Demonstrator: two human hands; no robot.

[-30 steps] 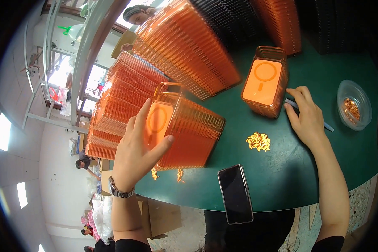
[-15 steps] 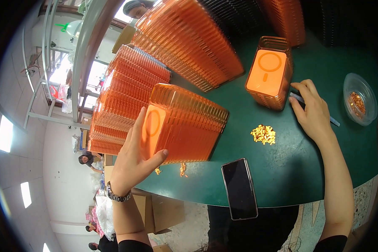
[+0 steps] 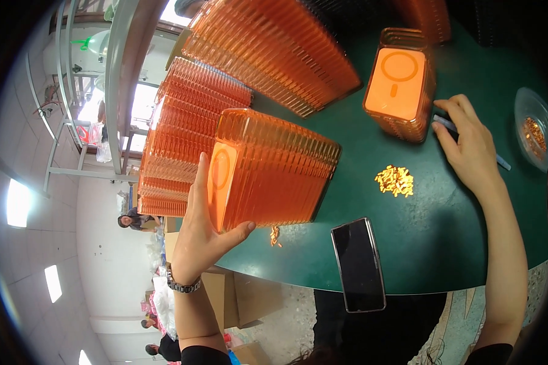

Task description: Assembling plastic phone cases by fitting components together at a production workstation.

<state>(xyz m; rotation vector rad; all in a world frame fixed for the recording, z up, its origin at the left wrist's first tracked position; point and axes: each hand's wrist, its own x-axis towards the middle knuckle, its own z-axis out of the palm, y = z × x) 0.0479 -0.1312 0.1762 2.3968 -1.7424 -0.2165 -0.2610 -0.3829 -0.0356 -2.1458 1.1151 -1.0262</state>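
Since a second ago the near stack of orange cases (image 3: 280, 176) has come to show its ringed front face more edge-on, and the left hand (image 3: 201, 222) sits lower against it. The whole view has shifted too: the things on the green worktop (image 3: 420, 243) appear higher and farther right. The right hand has stayed near the short stack.

The near stack stands at the left of the worktop. The left hand is spread wide, fingers laid along the front face and thumb by its lower corner, touching it without closing round it. The right hand (image 3: 469, 146) is loosely curled over a slim grey stick (image 3: 503, 161), thumb and forefinger slightly parted at one end; whether it grips the stick cannot be told.

Just left of that hand stands the short stack of orange cases (image 3: 396, 85), with the same ring and bar on its front. Nearer the body lie a heap of gold pieces (image 3: 396, 180), a smaller pile (image 3: 276, 236) beside the near stack, and a black phone (image 3: 359, 264) reaching past the worktop's edge. A clear bowl (image 3: 534, 134) of gold-coloured bits sits at far right. Behind the near stack rise taller orange stacks (image 3: 274, 55). A wristwatch (image 3: 184, 286) circles the left wrist.
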